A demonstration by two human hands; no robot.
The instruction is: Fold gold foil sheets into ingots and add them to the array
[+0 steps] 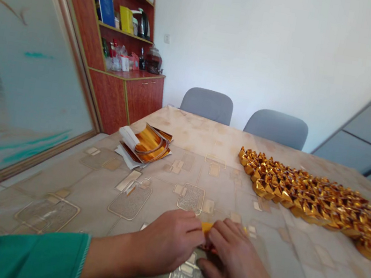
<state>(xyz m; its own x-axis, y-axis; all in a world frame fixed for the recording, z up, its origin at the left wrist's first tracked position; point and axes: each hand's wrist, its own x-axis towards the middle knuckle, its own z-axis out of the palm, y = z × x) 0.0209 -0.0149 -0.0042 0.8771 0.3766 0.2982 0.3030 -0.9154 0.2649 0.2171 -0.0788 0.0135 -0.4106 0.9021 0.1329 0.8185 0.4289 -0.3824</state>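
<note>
Close in front of me on the table, my left hand (172,239) and my right hand (240,257) meet over a small piece of gold foil paper (206,228). Both hands have their fingers closed on it, the left from one side and the right from the other. Most of the paper is hidden under the fingers, so its folded shape cannot be made out. Beyond my left hand lies a loose, curled stack of gold foil paper sheets (151,147) with white undersides. Many folded gold paper pieces (304,192) stand packed in rows at the right.
A patterned plastic cover (162,192) lies over the table. Two grey chairs (207,104) stand at its far side. At the back left is a reddish wooden cabinet (121,95) with a kettle (143,24) and bottles, beside a frosted glass door (24,60).
</note>
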